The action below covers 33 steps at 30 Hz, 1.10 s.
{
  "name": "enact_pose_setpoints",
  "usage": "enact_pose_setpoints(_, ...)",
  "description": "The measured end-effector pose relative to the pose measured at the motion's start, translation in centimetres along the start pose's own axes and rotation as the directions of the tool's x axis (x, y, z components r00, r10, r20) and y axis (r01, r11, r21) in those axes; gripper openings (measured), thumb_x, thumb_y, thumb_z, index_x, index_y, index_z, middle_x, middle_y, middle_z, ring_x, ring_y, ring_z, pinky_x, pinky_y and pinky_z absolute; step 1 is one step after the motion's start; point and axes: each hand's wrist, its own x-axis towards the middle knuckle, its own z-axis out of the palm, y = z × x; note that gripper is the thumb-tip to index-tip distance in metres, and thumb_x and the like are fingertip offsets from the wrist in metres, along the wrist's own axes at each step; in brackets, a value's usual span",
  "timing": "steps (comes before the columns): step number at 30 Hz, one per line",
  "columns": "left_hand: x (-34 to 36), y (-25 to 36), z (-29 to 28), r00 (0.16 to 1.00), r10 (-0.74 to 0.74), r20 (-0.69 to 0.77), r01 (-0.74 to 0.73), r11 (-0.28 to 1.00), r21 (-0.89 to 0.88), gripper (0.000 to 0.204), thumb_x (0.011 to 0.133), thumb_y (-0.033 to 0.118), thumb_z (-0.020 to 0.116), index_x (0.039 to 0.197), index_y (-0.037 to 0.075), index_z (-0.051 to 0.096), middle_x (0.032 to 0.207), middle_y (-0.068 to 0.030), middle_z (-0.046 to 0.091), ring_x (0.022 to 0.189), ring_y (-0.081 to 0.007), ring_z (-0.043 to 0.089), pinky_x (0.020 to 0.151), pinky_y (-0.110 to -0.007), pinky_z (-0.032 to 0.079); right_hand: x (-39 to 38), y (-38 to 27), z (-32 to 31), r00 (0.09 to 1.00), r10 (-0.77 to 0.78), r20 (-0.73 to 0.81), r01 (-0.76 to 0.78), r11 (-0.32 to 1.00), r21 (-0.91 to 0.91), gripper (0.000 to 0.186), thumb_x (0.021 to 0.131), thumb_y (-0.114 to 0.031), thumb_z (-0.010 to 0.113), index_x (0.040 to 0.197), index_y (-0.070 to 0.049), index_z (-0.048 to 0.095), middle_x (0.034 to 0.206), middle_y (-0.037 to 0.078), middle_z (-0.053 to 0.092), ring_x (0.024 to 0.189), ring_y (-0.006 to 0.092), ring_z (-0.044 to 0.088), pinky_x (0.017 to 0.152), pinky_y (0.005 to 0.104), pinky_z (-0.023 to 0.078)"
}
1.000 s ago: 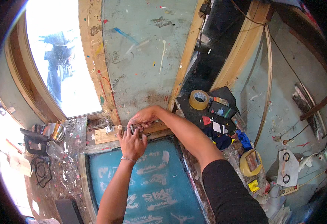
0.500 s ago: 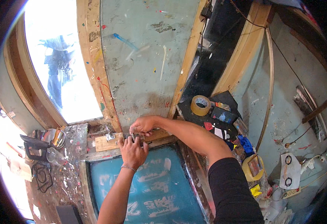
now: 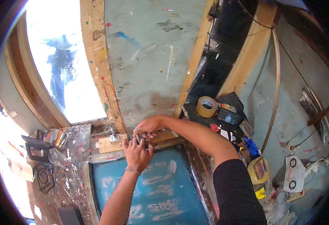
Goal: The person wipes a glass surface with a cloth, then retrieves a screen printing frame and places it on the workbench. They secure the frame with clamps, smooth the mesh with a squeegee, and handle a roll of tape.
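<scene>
At the far edge of the blue printing screen (image 3: 160, 183), both hands meet over a small metal clamp (image 3: 139, 139), mostly covered by fingers. My left hand (image 3: 138, 154) lies across its near side, fingers bent onto it. From the right, my right hand (image 3: 149, 126) reaches over with curled fingers pinching at its top. The clamp sits by a pale wooden board (image 3: 106, 145) behind the screen's wooden frame (image 3: 88, 183). A second metal clamp (image 3: 113, 137) is fixed on that board, left of my hands. Pale lettering and drawings show on the screen's mesh.
Right of the screen, a roll of tape (image 3: 206, 106) and a phone (image 3: 229, 116) lie on a black surface. A yellow tape roll (image 3: 257, 170) stands nearer. On the paint-stained table at left are a black tool (image 3: 36, 148), a clear cup (image 3: 57, 157) and a coiled cable (image 3: 44, 178).
The whole view has shifted slightly, moving the scene a little rightward. Both hands stay at the metal clamp, their fingers slightly rearranged; the left thumb stands farther out.
</scene>
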Motion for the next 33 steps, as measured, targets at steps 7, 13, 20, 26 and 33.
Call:
enact_pose_setpoints(7,-0.5,0.3,0.1,1.000,-0.008,-0.021,0.007,0.998,-0.066,0.044,0.088,0.039,0.057,0.119,0.008,0.065,0.119,-0.0233,0.061,0.110,-0.0351,0.061,0.111,-0.055,0.026,-2.2,0.0,0.5,0.997,0.033,0.072,-0.044,0.987,0.155,0.050,0.106,-0.047,0.041,0.137,-0.009,0.052,0.076,-0.001,0.052,0.062,0.0070,0.052,0.053,0.0214,0.046)
enact_pose_setpoints(13,-0.4,-0.4,-0.1,0.999,-0.022,-0.024,0.021,0.999,-0.047,0.054,0.087,0.041,0.056,0.127,0.005,0.061,0.114,-0.0223,0.062,0.108,-0.0337,0.061,0.113,-0.056,0.024,-1.0,-1.3,-0.1,0.994,0.079,0.074,-0.087,0.989,0.118,0.047,0.105,-0.049,0.041,0.131,-0.011,0.054,0.080,-0.002,0.055,0.063,0.0074,0.054,0.053,0.0214,0.048)
enact_pose_setpoints(20,-0.5,-0.3,0.6,0.981,-0.010,-0.193,-0.012,0.993,-0.114,0.036,0.087,0.038,0.057,0.100,0.005,0.064,0.096,-0.0184,0.062,0.094,-0.0325,0.061,0.109,-0.055,0.029,-1.0,-0.4,-0.4,0.997,0.062,0.050,-0.066,0.995,0.082,0.049,0.102,-0.054,0.043,0.122,-0.010,0.054,0.077,-0.001,0.056,0.058,0.0078,0.055,0.049,0.0235,0.047)
enact_pose_setpoints(26,-0.5,-0.5,0.7,0.983,0.002,-0.184,-0.018,0.996,-0.085,0.035,0.087,0.038,0.058,0.098,0.005,0.064,0.094,-0.0184,0.062,0.093,-0.0319,0.061,0.108,-0.055,0.029,-0.9,-0.7,0.2,0.999,0.034,-0.023,-0.034,0.999,-0.002,0.057,0.098,-0.061,0.043,0.118,-0.008,0.055,0.071,0.000,0.056,0.054,0.0085,0.055,0.048,0.0239,0.047)
enact_pose_setpoints(33,-0.6,-0.5,0.8,0.984,0.008,-0.178,-0.027,0.994,-0.107,0.035,0.086,0.038,0.058,0.098,0.006,0.064,0.092,-0.0178,0.061,0.094,-0.0316,0.061,0.108,-0.055,0.029,-0.8,-0.2,0.2,0.999,0.027,-0.024,-0.024,0.995,0.093,0.051,0.100,-0.057,0.046,0.114,-0.009,0.058,0.067,-0.001,0.054,0.051,0.0071,0.052,0.044,0.0233,0.044)
